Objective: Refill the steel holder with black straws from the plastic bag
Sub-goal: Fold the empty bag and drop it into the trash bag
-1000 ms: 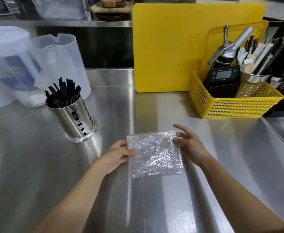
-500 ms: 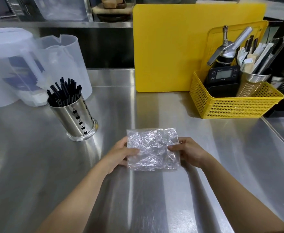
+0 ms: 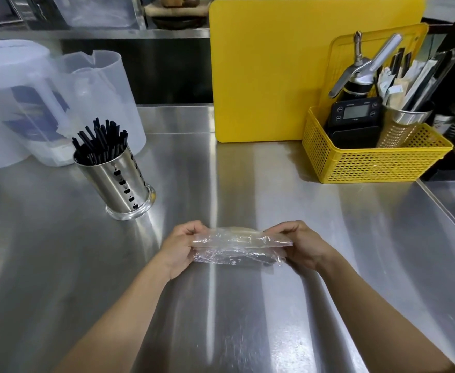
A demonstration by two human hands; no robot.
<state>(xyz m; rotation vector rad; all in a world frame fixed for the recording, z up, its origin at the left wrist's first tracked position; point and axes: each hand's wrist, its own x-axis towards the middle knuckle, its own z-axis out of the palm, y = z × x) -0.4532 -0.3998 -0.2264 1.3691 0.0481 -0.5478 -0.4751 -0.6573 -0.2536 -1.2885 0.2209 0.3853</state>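
The steel holder [image 3: 118, 184], a perforated cylinder, stands on the counter at the left with many black straws [image 3: 97, 142] sticking out of its top. In front of me, low over the counter, a clear crinkled plastic bag [image 3: 237, 247] is folded into a narrow flat strip. My left hand [image 3: 179, 247] pinches its left end and my right hand [image 3: 303, 244] pinches its right end. No straws show inside the bag.
Two translucent plastic jugs [image 3: 94, 103] stand behind the holder. A yellow cutting board [image 3: 269, 68] leans upright at the back. A yellow mesh basket [image 3: 369, 160] at the right holds a black timer, a metal dispenser and a steel cup of utensils. The steel counter [image 3: 221, 319] spreads around my hands.
The bag lay flat under my fingers a second ago. Both hands have since gripped its sides, folded it over and lifted it into a narrow strip nearer to me.
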